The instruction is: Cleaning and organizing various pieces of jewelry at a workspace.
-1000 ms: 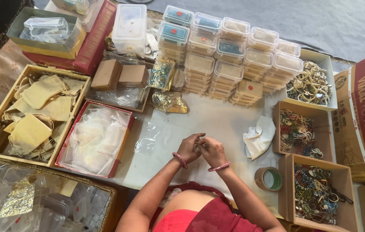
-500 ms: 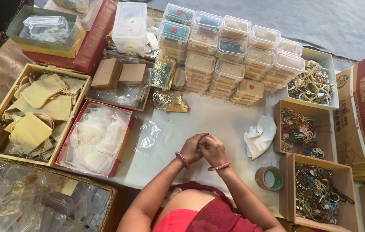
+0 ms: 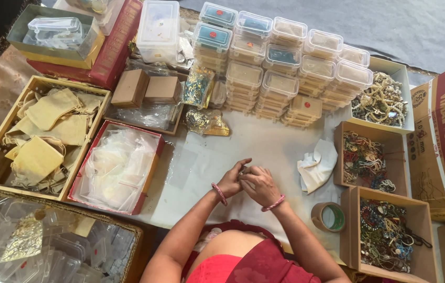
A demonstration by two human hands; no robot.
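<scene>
head view: hands, left (image 3: 231, 181) and right (image 3: 260, 184), pinched together mid-sheet (image 3: 264, 147); held item unclear.

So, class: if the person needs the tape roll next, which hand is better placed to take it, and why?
Probably the right hand. The tape roll lies on the right side of the cloth, closer to that hand, with nothing in between. The left hand would have to cross over. Both hands meet around something too small to identify.

Both hands met at centre of white worktop (image 3: 264, 141): left hand (image 3: 231, 181) and right hand (image 3: 260, 186) pinched something tiny, unidentifiable. Tape roll (image 3: 329, 217) at 4 o'clock; stacked clear boxes (image 3: 285, 68) at 12.
</scene>
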